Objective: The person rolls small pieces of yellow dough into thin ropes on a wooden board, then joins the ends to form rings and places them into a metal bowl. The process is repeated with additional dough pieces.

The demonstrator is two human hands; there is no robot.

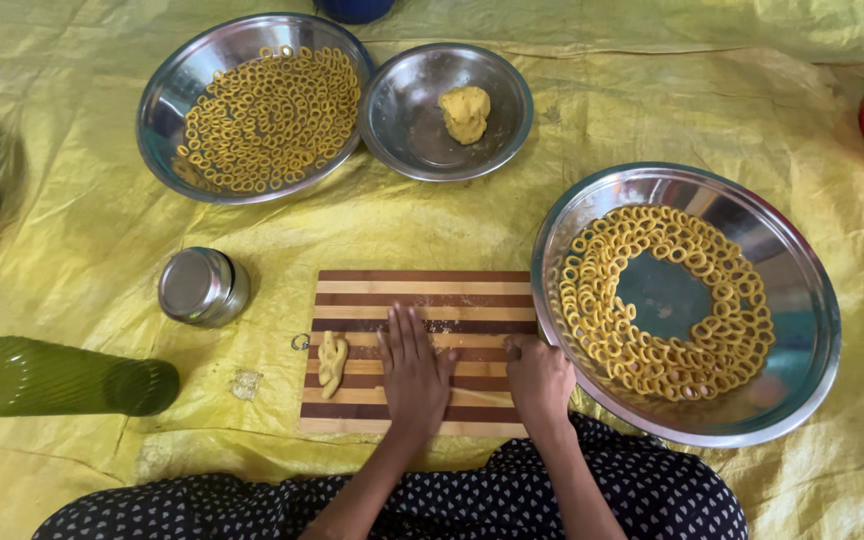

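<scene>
Pressing flat, my left hand point(414, 368) lies open, palm down, on the striped wooden board point(422, 300). My right hand point(540, 378) sits curled beside it at the board's edge; I cannot tell what it grips. A soft yellow dough piece point(332, 362) lies left of them. Dough rings point(664, 300) fill the shiny steel tray point(802, 300) to the right.

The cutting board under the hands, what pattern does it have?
The cutting board has alternating dark brown and light tan horizontal wood stripes, seen in the head view.
</scene>
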